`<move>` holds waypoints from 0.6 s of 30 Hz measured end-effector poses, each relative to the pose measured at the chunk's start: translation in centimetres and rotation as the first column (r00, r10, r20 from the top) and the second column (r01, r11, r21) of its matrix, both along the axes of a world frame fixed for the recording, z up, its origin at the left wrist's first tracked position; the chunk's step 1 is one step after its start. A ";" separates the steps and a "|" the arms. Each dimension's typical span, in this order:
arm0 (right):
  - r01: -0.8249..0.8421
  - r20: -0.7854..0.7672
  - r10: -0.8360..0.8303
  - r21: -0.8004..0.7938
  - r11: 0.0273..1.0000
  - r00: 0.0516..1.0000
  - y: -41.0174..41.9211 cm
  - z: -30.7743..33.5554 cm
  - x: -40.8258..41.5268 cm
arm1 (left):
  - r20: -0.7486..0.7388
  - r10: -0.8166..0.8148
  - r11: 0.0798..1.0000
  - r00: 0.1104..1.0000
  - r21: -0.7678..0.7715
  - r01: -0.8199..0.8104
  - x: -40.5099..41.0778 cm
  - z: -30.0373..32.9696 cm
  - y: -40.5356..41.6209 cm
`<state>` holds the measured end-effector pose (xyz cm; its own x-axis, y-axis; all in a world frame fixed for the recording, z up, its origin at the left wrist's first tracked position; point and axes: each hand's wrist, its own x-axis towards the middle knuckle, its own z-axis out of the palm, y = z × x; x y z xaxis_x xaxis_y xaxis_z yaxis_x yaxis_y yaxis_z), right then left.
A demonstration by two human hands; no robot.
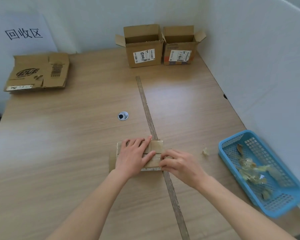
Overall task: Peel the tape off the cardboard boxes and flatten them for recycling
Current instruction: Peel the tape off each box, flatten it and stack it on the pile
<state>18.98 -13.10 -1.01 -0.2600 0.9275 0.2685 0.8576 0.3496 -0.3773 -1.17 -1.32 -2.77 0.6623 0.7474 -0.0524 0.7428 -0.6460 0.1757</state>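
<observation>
A small flat cardboard box (157,146) lies on the wooden table (76,135) near the front middle. My left hand (134,154) lies flat on its top with straight fingers, pressing it down. My right hand (177,162) is at the box's right edge, its fingertips curled and pinching clear tape (156,159) on the box. Two open upright boxes stand at the back: a larger one (143,47) and a smaller one (180,47) to its right. Flattened cardboard (38,71) lies at the back left.
A blue plastic basket (260,172) with crumpled tape scraps sits at the right edge. One loose tape scrap (205,151) lies beside it. A worn strip (150,118) runs down the table's middle. A round cable grommet (123,116) is left of it. White walls enclose the back and right.
</observation>
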 end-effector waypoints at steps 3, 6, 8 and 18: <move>-0.047 0.096 0.044 0.021 0.999 0.994 0.1 0.4 0.0 | -0.014 0.004 1.000 1.000 -0.001 -0.004 0.1 0.0 0.0; -0.047 0.095 0.043 0.038 0.998 0.995 0.0 0.7 -0.1 | -0.013 0.005 1.000 1.000 0.000 -0.005 0.0 0.0 -0.1; -0.033 0.080 0.029 0.055 0.998 0.996 -0.1 0.9 -0.1 | -0.007 0.005 1.000 1.000 0.007 -0.005 0.0 0.0 -0.1; 0.042 0.189 -0.056 0.082 0.996 0.980 -0.8 0.1 -1.3 | 0.010 0.010 1.000 1.000 0.012 -0.010 -0.1 -0.3 -0.1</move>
